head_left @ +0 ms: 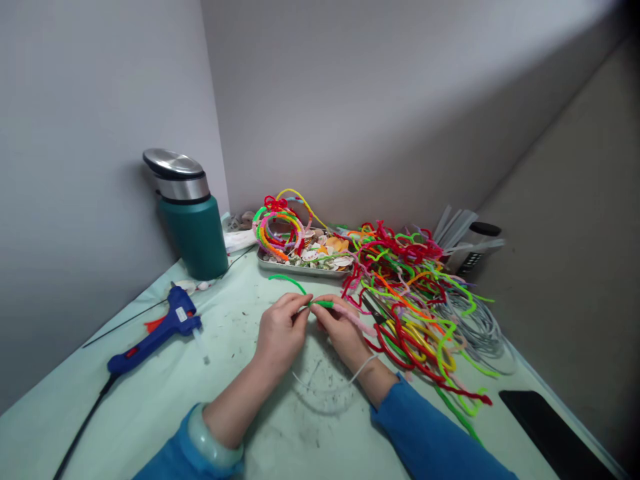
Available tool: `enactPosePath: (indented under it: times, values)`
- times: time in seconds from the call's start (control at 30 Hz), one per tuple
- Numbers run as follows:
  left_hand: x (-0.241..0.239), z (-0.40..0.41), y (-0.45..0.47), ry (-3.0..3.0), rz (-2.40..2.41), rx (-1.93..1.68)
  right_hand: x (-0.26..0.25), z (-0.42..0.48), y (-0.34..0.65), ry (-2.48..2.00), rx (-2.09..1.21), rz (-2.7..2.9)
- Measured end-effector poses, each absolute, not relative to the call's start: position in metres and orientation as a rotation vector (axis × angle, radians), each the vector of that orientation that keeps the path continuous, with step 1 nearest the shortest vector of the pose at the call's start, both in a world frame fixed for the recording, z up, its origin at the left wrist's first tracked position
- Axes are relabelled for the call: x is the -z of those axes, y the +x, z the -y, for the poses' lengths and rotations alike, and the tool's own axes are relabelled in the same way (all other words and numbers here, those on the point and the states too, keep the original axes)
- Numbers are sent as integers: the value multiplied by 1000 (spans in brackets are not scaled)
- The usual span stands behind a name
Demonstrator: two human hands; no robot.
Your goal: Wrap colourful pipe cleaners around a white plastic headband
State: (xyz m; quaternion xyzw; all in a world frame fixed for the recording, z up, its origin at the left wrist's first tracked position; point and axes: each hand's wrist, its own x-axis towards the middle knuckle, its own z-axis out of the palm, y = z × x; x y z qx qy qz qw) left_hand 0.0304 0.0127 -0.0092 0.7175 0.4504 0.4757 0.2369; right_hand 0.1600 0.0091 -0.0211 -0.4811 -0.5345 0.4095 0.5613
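Note:
My left hand (281, 331) is closed in a pinch on a green pipe cleaner (291, 281), whose loose end curls up and away to the left. Fingertip to fingertip with it, my right hand (344, 333) pinches a thin pale wire loop (330, 391) where green is wound around it. Beside the green, a pink fuzzy wrapping (356, 319) covers the part running over my right fingers. The bare part of the loop hangs below, between my wrists. My fingers partly hide the winding point.
A blue glue gun (173, 323) and a green bottle (194, 233) stand left. Behind my hands are a metal tray (305, 270) of shells and colourful wrapped rings (280, 227). Right are tangled pipe cleaners (400, 267), scissors (374, 308), coiled grey wire (475, 327) and a black flat object (545, 427).

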Motion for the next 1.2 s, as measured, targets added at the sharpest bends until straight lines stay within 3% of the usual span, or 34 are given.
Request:
enactPosePath:
  times: [0.7,1.2]
  values:
    - [5,-10,31,1972,-1238,-1387,33,-15,157,-1034,-1111,1221]
    - [-1,-3,32,2097,-888,-1382,16,-7,164,-1035,-1131,1261]
